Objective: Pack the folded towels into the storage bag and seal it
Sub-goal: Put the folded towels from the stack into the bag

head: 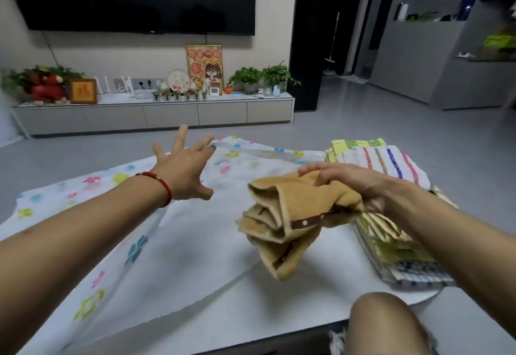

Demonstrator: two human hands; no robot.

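A white storage bag (195, 243) printed with coloured flowers lies flat across the pale table (293, 304). My left hand (184, 170) hovers above the bag's far part, fingers spread and holding nothing. My right hand (360, 187) grips a folded tan towel (287, 215) with a brown dotted trim, lifted above the table at centre right. A stack of folded towels (391, 245) sits under my right forearm. Further back lie a striped towel (388, 162) and a green checked towel (354, 143).
My knee (388, 324) shows at the lower right, close to the table's front edge. Beyond the table is grey floor, then a low TV cabinet (153, 117) with plants and ornaments. Grey shelving (446, 47) stands at the right.
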